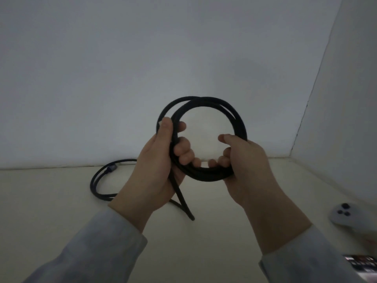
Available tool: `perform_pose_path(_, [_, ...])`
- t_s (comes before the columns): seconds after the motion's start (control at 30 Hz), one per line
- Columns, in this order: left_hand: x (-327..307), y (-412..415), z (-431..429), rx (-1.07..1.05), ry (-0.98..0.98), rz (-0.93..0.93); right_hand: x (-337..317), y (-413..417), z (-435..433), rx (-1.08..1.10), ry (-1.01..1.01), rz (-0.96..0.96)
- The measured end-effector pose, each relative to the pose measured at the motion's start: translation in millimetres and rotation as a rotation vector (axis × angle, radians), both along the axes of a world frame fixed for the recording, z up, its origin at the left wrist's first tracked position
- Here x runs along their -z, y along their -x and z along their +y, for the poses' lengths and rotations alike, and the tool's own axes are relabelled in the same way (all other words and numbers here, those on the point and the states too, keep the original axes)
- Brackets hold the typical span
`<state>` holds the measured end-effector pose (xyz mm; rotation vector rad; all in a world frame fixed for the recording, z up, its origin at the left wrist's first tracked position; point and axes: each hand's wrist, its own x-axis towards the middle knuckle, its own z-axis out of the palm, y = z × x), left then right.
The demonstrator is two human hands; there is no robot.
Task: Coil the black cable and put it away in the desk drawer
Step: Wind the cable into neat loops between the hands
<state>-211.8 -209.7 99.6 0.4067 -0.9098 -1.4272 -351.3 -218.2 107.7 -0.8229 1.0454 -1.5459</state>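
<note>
black cable (204,105) is mostly coiled: your left hand (161,160) and right hand (242,160) have their fingers curled around the loops above the counter (61,201). a loose tail lies there; no drawer shows.

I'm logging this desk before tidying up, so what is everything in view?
black cable: one, black, coil held up in both hands, the rest trailing down to the desk at left
desk: one, cream, under everything
walls: two, white, behind and at right
controller: one, pale grey with dark buttons, on the desk at the right edge
lit screen: one, dark with coloured icons, bottom right corner; device unclear
sleeves: two, pale grey, lower corners
left hand: one, grips the coil's left side
right hand: one, grips the coil's lower right
</note>
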Motion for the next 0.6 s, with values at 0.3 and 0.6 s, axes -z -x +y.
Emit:
perform_pose_path(0.3, [-10.0,-14.5,3.8,-0.106,-0.048,-0.268,-1.4,7.5,0.6,-0.054,0.092,0.278])
perform_pose_path(0.6, [-13.5,-21.1,11.7,-0.056,0.011,-0.571,3.6,13.8,-3.8,0.059,0.217,0.652])
